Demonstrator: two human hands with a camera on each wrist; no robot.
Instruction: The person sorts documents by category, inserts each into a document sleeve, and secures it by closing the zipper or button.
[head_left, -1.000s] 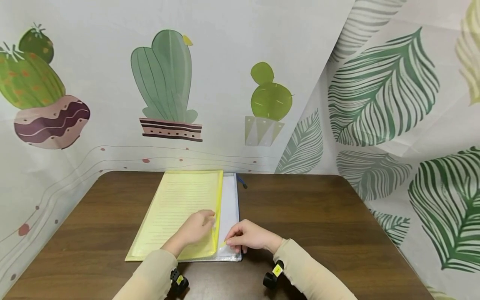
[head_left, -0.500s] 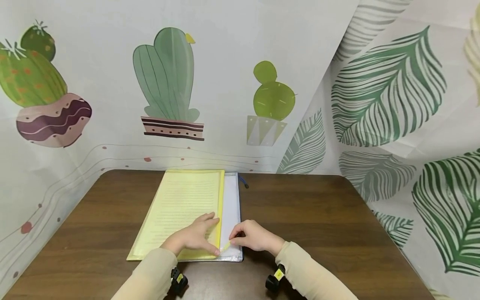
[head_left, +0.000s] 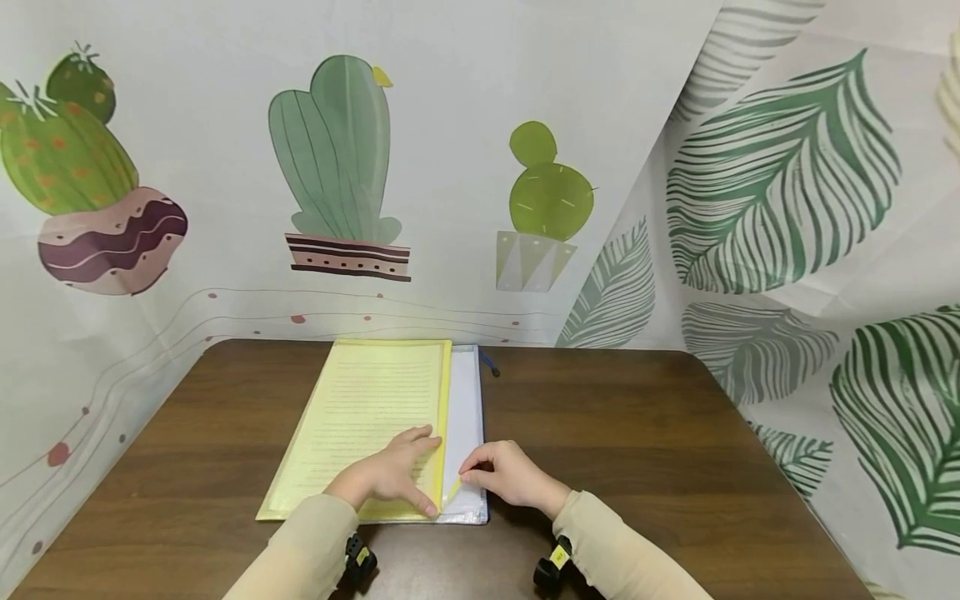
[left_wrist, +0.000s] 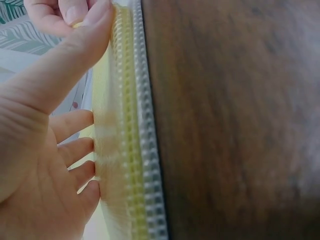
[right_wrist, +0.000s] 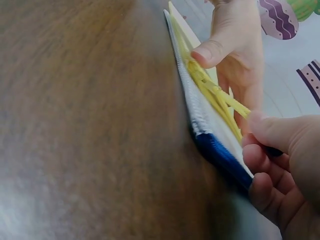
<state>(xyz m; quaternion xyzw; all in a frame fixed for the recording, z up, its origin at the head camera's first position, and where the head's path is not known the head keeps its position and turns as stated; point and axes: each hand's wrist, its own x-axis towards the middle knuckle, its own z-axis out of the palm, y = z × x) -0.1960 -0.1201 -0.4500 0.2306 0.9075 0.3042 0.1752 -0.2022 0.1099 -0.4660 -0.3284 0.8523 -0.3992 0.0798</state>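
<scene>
A translucent yellow zip pouch (head_left: pixel 375 383) with printed sheets inside lies on top of a white, blue-edged zip pouch (head_left: pixel 467 417). My left hand (head_left: pixel 393 472) rests spread on the yellow pouch, its thumb pressing the lower right corner. At that corner my right hand (head_left: pixel 517 477) pinches a short yellow zipper pull (right_wrist: pixel 232 103) between thumb and forefinger, and the pull stretches taut from the pouch. In the left wrist view, the yellow ribbed edge (left_wrist: pixel 129 100) runs along the clear ribbed edge (left_wrist: pixel 149 150) of the lower pouch. The zipper slider itself is too blurred to make out.
The pouches lie on a brown wooden table (head_left: pixel 615 433). A blue zipper pull (head_left: pixel 490 364) sticks out at the white pouch's far right corner. Behind the table hangs a cloth (head_left: pixel 450 167) printed with cacti and leaves.
My left hand has spread its fingers and brought its thumb down to the pouch's lower right corner. My right hand keeps pinching the yellow pull, now drawn out straighter, up and right.
</scene>
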